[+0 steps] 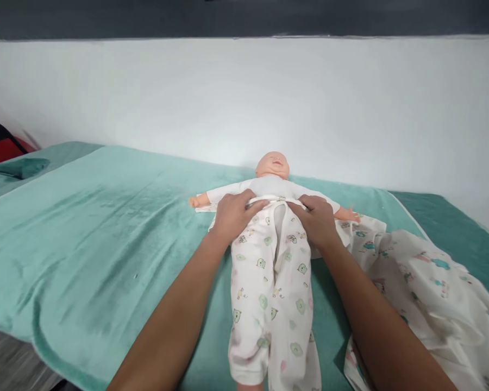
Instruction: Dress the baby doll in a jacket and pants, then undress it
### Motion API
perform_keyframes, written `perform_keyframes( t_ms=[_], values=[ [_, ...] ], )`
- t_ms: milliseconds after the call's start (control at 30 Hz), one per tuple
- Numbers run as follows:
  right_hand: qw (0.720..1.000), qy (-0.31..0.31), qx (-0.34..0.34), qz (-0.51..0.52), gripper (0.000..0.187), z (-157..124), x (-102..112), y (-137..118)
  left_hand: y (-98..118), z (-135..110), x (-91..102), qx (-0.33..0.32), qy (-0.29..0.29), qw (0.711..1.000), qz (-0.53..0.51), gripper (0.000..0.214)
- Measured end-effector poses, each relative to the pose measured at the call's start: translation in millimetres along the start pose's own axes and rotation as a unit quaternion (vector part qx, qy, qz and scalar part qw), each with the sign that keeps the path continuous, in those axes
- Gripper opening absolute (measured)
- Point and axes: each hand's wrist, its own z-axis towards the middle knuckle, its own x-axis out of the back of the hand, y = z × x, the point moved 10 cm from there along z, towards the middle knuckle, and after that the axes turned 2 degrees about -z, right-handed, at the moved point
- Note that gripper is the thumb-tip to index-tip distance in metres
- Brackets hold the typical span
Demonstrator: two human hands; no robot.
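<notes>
Two hands [235,214] [318,218] gripping printed trousers [255,288], doll [271,165] inside waist-down, green blanket [118,233]

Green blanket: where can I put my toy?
The biggest bare patch of soft green blanket lies left of the bald plastic doll, between the white wall and left forearm. Crowded: the right, with crumpled white printed cloth, and the white patterned trousers, where left hand and right hand grip the waistband.
</notes>
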Motion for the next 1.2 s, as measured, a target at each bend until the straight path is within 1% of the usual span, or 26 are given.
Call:
perform_keyframes(
  t_ms=[100,167,267,333,400,467,533,633,700,800,867,933,1000,1100,1167,1200],
  values=[
    [0.999,-0.044,-0.023,-0.017,0.046,-3.8,-3.1,5.2,-29.2,-16.7,-0.4,0.055,-0.057,0.995,-0.063,0.044],
    [0.997,-0.06,-0.023,-0.029,0.042,-10.5,-0.3,7.7,-39.4,-27.4,-2.5,0.071,-0.103,0.984,-0.127,0.044],
    [0.995,-0.085,-0.048,0.009,0.031,-27.0,7.0,16.4,-39.9,-40.9,-6.7,0.072,-0.169,0.959,-0.218,0.048],
    [0.99,-0.113,-0.071,0.043,0.035,-39.5,9.7,21.5,-37.8,-47.2,-9.4,0.08,-0.198,0.944,-0.251,0.054],
    [0.985,-0.14,-0.08,0.053,0.041,-49.1,10.9,21.6,-37.5,-50.2,-10.3,0.092,-0.205,0.941,-0.254,0.056],
    [0.984,-0.154,-0.079,0.047,0.045,-53.6,12.1,18.2,-38.3,-50.1,-9.2,0.099,-0.192,0.947,-0.237,0.054],
    [0.985,-0.151,-0.074,0.033,0.045,-53.6,13.4,13.5,-37.6,-48.6,-7.2,0.095,-0.174,0.955,-0.22,0.051],
    [0.989,-0.136,-0.054,0.017,0.037,-50.9,13.6,5.1,-34.4,-46.8,-5.5,0.082,-0.152,0.963,-0.207,0.048],
    [0.991,-0.123,-0.033,0.028,0.033,-50.0,13.7,-1.7,-32.0,-46.2,-5.0,0.073,-0.141,0.966,-0.202,0.046],
    [0.994,-0.086,-0.007,0.065,0.031,-50.5,18.5,-11.5,-26.2,-44.4,-2.5,0.043,-0.113,0.975,-0.187,0.038],
    [0.996,-0.06,0.008,0.071,0.031,-51.8,22.3,-18.0,-21.5,-42.9,1.3,0.014,-0.079,0.984,-0.159,0.034],
    [0.997,-0.042,0.019,0.055,0.031,-53.4,23.5,-24.7,-18.9,-42.4,5.3,-0.005,-0.037,0.993,-0.11,0.031],
    [0.999,-0.017,0.024,0.032,0.031,-54.9,24.8,-30.4,-19.1,-43.2,7.8,-0.003,0.001,0.999,-0.048,0.026],
    [0.999,0.033,0.017,-0.005,0.026,-56.6,27.0,-35.1,-20.9,-45.1,9.4,0.018,0.04,0.999,0.031,0.015],
    [0.998,0.056,0.001,-0.026,0.023,-56.8,27.0,-34.3,-22.1,-45.0,10.2,0.032,0.055,0.997,0.043,0.009],
    [0.998,0.057,-0.011,-0.032,0.022,-56.4,25.4,-32.2,-22.5,-44.2,9.6,0.035,0.055,0.997,0.033,0.008]
  ],
)
